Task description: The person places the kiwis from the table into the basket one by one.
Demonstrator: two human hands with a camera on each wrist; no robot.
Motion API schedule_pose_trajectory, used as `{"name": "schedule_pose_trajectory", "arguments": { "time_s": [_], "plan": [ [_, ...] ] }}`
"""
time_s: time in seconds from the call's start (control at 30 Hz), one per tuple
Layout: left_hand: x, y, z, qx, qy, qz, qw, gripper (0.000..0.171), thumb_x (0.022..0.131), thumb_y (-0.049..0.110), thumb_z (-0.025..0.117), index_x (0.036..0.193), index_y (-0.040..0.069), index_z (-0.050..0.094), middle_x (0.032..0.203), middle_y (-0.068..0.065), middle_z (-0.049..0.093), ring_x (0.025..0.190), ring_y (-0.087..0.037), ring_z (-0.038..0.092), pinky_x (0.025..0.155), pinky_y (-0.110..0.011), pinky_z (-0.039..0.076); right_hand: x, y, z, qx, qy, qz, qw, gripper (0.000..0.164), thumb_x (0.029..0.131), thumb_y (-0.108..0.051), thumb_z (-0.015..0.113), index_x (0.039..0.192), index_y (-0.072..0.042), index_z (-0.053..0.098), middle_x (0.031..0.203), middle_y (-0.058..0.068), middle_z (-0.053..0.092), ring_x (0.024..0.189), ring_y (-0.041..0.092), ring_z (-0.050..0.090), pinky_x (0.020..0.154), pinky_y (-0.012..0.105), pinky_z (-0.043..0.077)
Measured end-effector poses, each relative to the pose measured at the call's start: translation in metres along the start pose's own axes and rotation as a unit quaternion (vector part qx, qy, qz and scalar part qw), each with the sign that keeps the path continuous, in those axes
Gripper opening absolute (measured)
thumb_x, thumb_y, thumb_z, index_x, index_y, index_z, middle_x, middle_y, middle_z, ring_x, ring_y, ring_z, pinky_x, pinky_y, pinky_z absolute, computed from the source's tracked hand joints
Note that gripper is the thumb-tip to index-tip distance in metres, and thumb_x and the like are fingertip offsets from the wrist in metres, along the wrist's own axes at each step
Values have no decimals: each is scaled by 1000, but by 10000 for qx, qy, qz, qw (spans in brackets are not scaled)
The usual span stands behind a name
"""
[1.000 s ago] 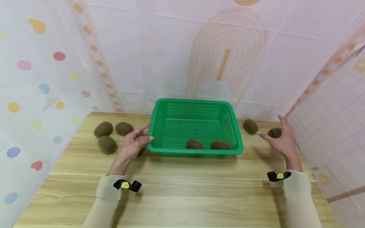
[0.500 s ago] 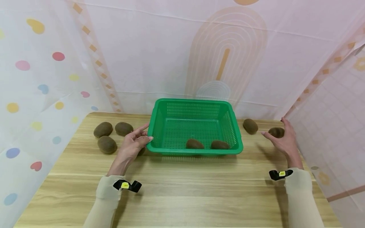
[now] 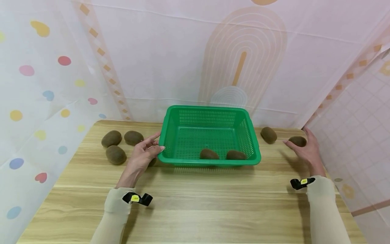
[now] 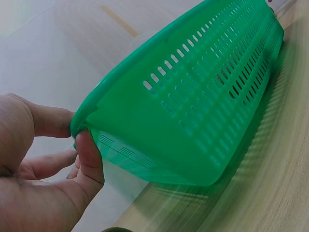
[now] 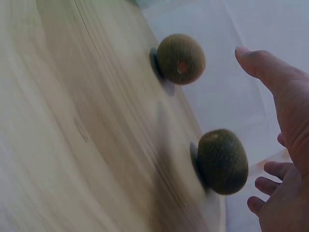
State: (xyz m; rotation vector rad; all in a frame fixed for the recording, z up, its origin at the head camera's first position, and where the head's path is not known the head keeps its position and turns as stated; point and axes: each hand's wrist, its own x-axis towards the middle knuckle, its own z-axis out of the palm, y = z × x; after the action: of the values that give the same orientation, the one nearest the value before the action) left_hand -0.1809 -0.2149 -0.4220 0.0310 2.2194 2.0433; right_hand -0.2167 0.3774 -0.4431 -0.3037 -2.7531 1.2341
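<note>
My left hand [image 3: 143,156] pinches the left rim of a green plastic basket [image 3: 210,162], thumb on one side and fingers on the other, as the left wrist view also shows. Two brown kiwis, a left one [image 3: 209,154] and a right one [image 3: 236,155], lie inside along the near wall. At the far right, my right hand [image 3: 310,152] is spread around a kiwi [image 3: 297,141] on the table, thumb and fingers wide apart. In the right wrist view a gap shows between that kiwi [image 5: 223,162] and the fingers. A second kiwi [image 3: 268,135] lies to its left.
Several kiwis lie left of the basket: a back one [image 3: 111,139], one beside it [image 3: 133,138], a nearer one [image 3: 116,155], and another [image 3: 152,162] mostly hidden behind my left hand. Patterned cloth [image 3: 170,67] walls the wooden table [image 3: 207,210] at the back and sides.
My right hand has shifted slightly right and away from me, bringing more of the far-right kiwi into view between thumb and fingers. The left hand and basket have stayed in place.
</note>
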Motion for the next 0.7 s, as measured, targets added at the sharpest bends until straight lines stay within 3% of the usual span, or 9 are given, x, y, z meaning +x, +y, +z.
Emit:
{"name": "schedule_pose_trajectory", "arguments": {
  "time_s": [0.47,0.7],
  "plan": [
    [1,-1,-1,22,-34,-7,10000,65,100,10,65,159,12,38,111,3,58,89,1,63,75,-20,50,5,12,1,269,-192,531,9980,120,91,-58,70,164,-6,-8,169,28,-4,154,53,7,121,69,18],
    [0,-1,-2,-44,-48,-6,10000,66,99,9,65,159,11,38,110,3,59,91,0,62,75,-19,51,9,17,7,351,1,710,9969,106,95,-52,68,165,-2,5,167,32,11,149,53,23,117,65,28]
  ]
}}
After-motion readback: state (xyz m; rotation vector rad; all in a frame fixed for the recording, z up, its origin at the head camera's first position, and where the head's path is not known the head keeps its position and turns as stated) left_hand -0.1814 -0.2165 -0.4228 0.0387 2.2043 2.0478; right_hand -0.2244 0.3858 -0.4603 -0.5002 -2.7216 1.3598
